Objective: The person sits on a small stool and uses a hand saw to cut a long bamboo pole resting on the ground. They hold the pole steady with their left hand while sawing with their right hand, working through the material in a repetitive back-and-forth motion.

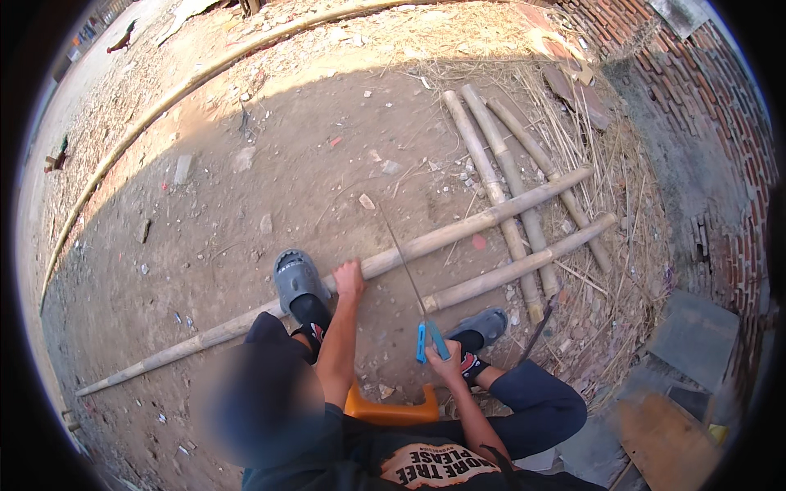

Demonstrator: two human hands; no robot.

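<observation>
A long bamboo pole lies slantwise across the ground in front of me. My left hand is closed round it, just right of my grey clog, which rests against the pole. My right hand grips the blue handle of a hand saw. The saw's thin blade crosses the pole to the right of my left hand, its tip pointing away from me. Whether its teeth have cut into the bamboo is too small to tell.
A shorter bamboo piece and the pole's right end rest across several bamboo lengths. My other clog stands nearer me. Below me is an orange stool. Straw and a brick wall lie right; another long pole curves far left.
</observation>
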